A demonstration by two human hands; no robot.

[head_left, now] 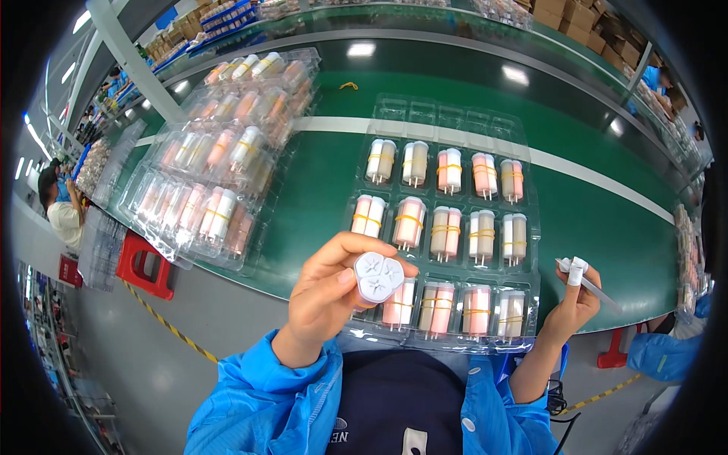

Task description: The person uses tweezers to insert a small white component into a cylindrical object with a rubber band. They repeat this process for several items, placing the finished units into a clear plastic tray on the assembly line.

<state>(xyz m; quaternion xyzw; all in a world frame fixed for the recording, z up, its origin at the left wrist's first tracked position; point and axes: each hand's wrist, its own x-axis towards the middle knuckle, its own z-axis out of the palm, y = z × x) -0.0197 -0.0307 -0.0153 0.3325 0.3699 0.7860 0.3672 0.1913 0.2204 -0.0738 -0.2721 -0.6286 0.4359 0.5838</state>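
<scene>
My left hand (320,296) grips a bundle of three tubes (378,278) by its sides, with the pale round ends facing up toward me. Each end shows a star-shaped mark. It hovers over the near left part of a clear plastic tray (449,121). In the tray's pockets lie banded bundles of pink, white and grey tubes (445,231) with thin prongs at one end. Off the tray's right side, my right hand (574,309) is closed round a thin, pale, flat tool (604,298) whose exact kind I cannot make out. White wrapping (577,271) covers one fingertip.
Stacked clear trays of similar tubes (220,163) stand on the left of the green table (607,220). A yellow rubber band (349,86) lies at the back. A red stool (144,265) is below the left edge. Other people (64,205) are beyond.
</scene>
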